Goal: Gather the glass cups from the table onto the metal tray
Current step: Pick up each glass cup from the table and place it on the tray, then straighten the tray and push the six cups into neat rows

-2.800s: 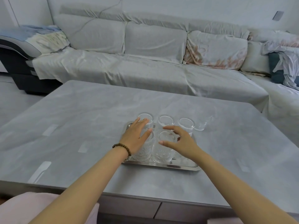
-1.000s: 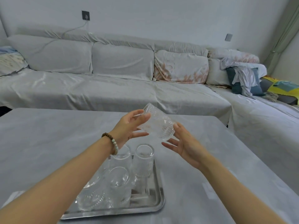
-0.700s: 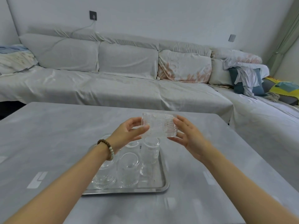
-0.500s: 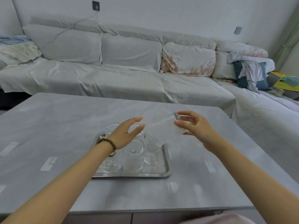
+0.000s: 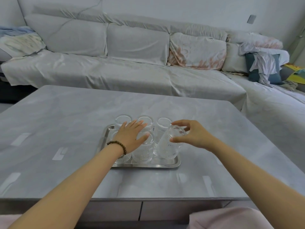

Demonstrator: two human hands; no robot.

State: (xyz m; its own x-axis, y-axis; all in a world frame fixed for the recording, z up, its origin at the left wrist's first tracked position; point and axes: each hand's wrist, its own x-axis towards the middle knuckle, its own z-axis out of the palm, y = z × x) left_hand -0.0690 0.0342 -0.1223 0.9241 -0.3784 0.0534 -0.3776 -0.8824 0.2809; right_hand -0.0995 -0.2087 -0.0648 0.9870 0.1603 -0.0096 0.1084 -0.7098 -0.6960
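arms: bare, sleeveless | left wrist: dark brown bead bracelet [image 5: 119, 145] | lap: pale pink fabric [image 5: 227, 219]

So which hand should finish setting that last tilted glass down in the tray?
The right hand. Its grip is already round the rim of the tilted ribbed glass cup, over the near right corner of the shiny metal tray. The left hand lies flat over other cups.

Soft, even daylight, cool grey cast; source not visible. Shadows faint and diffuse under both forearms. Pale rectangular glare patches on the glossy table [image 5: 66, 113]; bright highlight along the metal tray [image 5: 145, 165] front rim. Wide-angle bending at frame edges. Slight softness overall; glass cups [image 5: 166, 146] low in contrast against the grey.
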